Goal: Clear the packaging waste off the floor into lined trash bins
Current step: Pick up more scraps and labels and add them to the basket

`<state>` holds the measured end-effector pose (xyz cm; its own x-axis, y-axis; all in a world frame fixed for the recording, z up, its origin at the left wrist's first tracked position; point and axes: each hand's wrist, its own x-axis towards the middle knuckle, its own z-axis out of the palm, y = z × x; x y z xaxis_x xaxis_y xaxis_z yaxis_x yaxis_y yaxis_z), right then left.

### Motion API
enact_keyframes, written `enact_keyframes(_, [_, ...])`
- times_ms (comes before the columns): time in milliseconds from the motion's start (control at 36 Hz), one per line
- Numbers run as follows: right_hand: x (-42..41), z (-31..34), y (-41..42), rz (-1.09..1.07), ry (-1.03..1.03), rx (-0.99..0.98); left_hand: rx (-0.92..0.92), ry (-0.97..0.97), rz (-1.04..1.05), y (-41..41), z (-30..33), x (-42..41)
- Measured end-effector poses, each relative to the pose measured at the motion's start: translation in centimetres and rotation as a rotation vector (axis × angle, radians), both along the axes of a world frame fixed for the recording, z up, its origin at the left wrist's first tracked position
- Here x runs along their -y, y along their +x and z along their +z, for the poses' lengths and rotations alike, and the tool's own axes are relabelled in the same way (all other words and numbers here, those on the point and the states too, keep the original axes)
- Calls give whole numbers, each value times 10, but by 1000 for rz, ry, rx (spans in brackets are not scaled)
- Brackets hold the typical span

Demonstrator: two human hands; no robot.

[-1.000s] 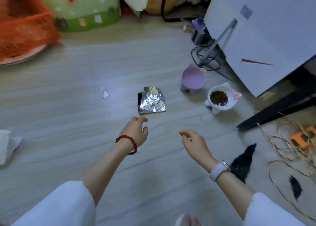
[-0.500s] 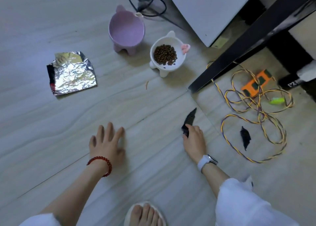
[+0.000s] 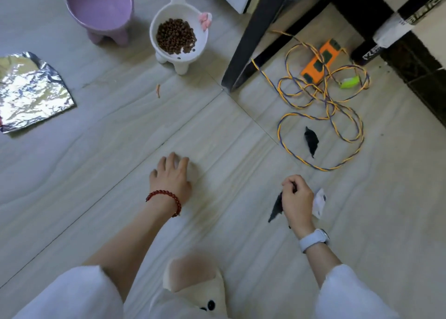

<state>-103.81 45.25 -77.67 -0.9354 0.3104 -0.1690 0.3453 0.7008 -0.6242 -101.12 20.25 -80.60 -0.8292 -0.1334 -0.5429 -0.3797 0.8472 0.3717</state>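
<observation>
My right hand is closed around a black scrap of packaging that hangs below the fingers, lifted just off the floor. A small white scrap lies right behind that hand. A second black scrap rests on the floor inside a loop of cord. A crumpled silver foil wrapper lies flat at the far left. My left hand, with a red bead bracelet, presses palm down on the floor, fingers spread, holding nothing. No trash bin is in view.
A purple pet bowl and a white bowl of kibble stand at the top. A black table leg slants down beside a tangled yellow-purple cord and orange power strip. My slippered foot is at the bottom.
My right hand has closed on the black scrap and lifted it back toward me. The view has dropped closer to the floor and shifted right. My left hand stays planted.
</observation>
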Motion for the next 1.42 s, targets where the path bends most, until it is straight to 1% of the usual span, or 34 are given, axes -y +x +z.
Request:
enact_keyframes(56, [-28,0,5,-151,98,97,8,6,-47,-8,3,-11])
enact_keyframes(111, [-55,-6,9,-249,198,225,16,9,-96,-15,5,-23])
enact_keyframes(167, [-75,-16,14,-330,184,353,20,4,-147,-22,6,-33])
enact_keyframes(222, [-89,-31,20,-361,118,408,27,-3,-196,-29,4,-44])
enact_keyframes(306, [-99,-51,23,-346,105,315,34,-34,-273,-38,0,-57])
enact_keyframes(417, [-97,-62,19,-275,248,185,18,-104,-374,-49,-7,-66])
enact_keyframes(528, [-95,-65,3,-198,342,78,16,-183,-431,-57,-14,-70])
enact_keyframes(611, [-87,-55,-25,-167,291,-123,13,-226,-463,-59,-18,-71])
enact_keyframes(639, [-83,-49,-39,-168,255,-153,12,-243,-475,-59,-19,-70])
enact_keyframes(694, [-74,-39,-68,-181,200,-139,15,-277,-498,-60,-20,-70])
enact_keyframes(778, [-70,-36,-114,-151,197,19,22,-277,-505,-63,-20,-70])
enact_keyframes(833, [-70,-40,-138,-119,220,85,29,-280,-513,-64,-20,-69])
enact_keyframes(972, [-74,-51,-162,-128,167,271,18,-284,-540,-62,-21,-63])
enact_keyframes(1028, [-70,-54,-163,-157,181,270,27,-282,-547,-62,-20,-62])
enact_keyframes(1111, [-61,-56,-160,-131,304,247,52,-281,-566,-62,-17,-59])
enact_keyframes(1194, [-53,-55,-158,-81,356,189,56,-228,-525,-65,-13,-56])
enact_keyframes(1250, [-38,-47,-153,-50,323,100,26,-145,-432,-65,-9,-50])
enact_keyframes(1333, [2,-34,-140,31,153,-82,-77,-9,-158,-63,-5,-33])
enact_keyframes(1417, [58,-28,-120,199,-23,-126,-206,-51,89,-52,-3,2])
